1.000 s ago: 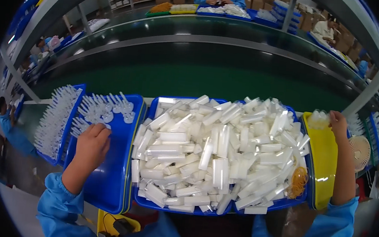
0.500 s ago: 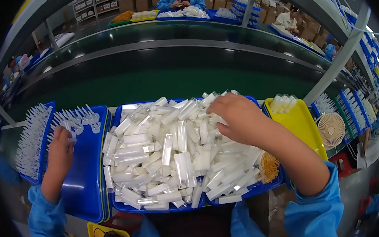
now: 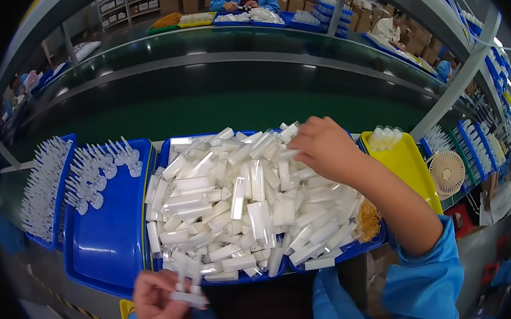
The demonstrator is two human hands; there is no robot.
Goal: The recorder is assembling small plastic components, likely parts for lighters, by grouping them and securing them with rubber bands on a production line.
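My left hand [image 3: 160, 302] is at the near edge of the pile, its fingers closed round a white plastic piece [image 3: 188, 292] with upright, partly see-through prongs, blurred by motion. Over the far right of the heap, my right hand [image 3: 328, 147] has its fingers bent onto a clear-and-white tube [image 3: 289, 154], partly hidden by the hand. The heap of clear-and-white tubes [image 3: 260, 220] fills blue trays in front of me. Left of it, a blue tray [image 3: 104, 249] carries several clear stemmed pieces [image 3: 85, 191] in rows along its far left part.
Another blue tray of upright stemmed pieces [image 3: 43, 191] stands at the far left. Rubber bands [image 3: 369, 221] lie at the heap's right edge. A yellow tray [image 3: 419, 172] holds several white-filled tubes [image 3: 384, 138]. Beyond runs a green conveyor belt [image 3: 212, 96]; people work across it.
My left hand has left the stemmed pieces in the left tray and come down to the near edge, now holding a white piece. My right hand has shifted slightly right over the heap.
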